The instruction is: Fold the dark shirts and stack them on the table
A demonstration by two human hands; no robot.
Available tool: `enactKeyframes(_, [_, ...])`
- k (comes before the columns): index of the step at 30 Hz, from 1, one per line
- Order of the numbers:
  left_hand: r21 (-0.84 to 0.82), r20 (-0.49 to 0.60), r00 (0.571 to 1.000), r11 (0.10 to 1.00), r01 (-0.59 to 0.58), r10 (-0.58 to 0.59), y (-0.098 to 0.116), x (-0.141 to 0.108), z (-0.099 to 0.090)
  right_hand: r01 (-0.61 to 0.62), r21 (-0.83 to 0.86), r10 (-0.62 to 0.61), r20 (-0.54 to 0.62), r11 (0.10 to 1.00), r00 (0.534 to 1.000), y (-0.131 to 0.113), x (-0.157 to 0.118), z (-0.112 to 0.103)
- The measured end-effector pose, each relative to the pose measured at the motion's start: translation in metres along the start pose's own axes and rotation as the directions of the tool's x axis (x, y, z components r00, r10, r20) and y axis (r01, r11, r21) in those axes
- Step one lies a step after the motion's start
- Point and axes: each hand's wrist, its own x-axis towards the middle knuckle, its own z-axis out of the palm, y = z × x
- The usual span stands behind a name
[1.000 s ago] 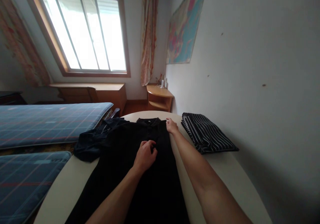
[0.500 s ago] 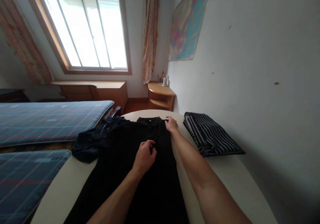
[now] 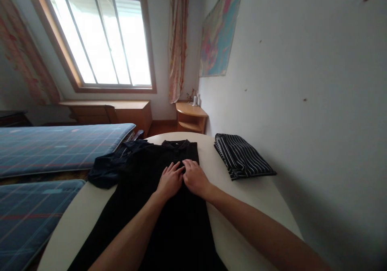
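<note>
A black collared shirt [image 3: 181,222] lies spread on a pale round table [image 3: 75,218], its collar toward the far edge. On the shirt's upper front rests my left hand [image 3: 169,179], fingers apart and pointing away from me. My right hand [image 3: 195,177] touches it from the right, with its fingers bent and closed over the cloth near the buttons. What, if anything, the right fingertips pinch is too small to make out.
Dark bunched cloth [image 3: 104,170] lies at the table's left edge. A folded black-and-white striped cloth [image 3: 244,157] is at the back right, near the wall. Plaid mattresses [image 3: 60,148] stand left of the table. Beyond are a desk [image 3: 133,104] and corner shelf [image 3: 192,109].
My right hand has moved left and nearer, from the shirt's right shoulder to beside my left hand. The left fingers have spread and shifted slightly. The view has turned a little.
</note>
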Motion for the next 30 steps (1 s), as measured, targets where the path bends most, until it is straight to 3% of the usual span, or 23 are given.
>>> enactKeyframes(4, [0.077, 0.071, 0.997, 0.997, -0.033, 0.027, 0.003, -0.004, -0.003, 0.058, -0.018, -0.055, 0.13, 0.998, 0.99, -0.023, -0.054, 0.003])
enactKeyframes(8, [0.111, 0.055, 0.997, 0.992, -0.054, 0.048, 0.008, -0.003, 0.0, 0.024, 0.029, -0.029, 0.211, 0.999, 0.977, -0.017, -0.076, 0.003])
enactKeyframes(15, [0.113, 0.048, 0.998, 0.993, -0.042, 0.037, 0.031, 0.028, 0.015, -0.072, 0.031, 0.058, 0.315, 0.997, 0.947, 0.027, -0.062, -0.012])
enactKeyframes(22, [0.096, 0.011, 1.0, 0.995, -0.028, 0.027, 0.059, 0.068, 0.033, -0.05, -0.012, 0.051, 0.251, 0.999, 0.967, 0.083, -0.05, -0.018])
enactKeyframes(30, [0.1, -0.047, 0.998, 0.994, 0.034, -0.03, 0.067, 0.063, 0.038, -0.021, -0.031, 0.027, 0.215, 0.999, 0.976, 0.089, -0.058, -0.02])
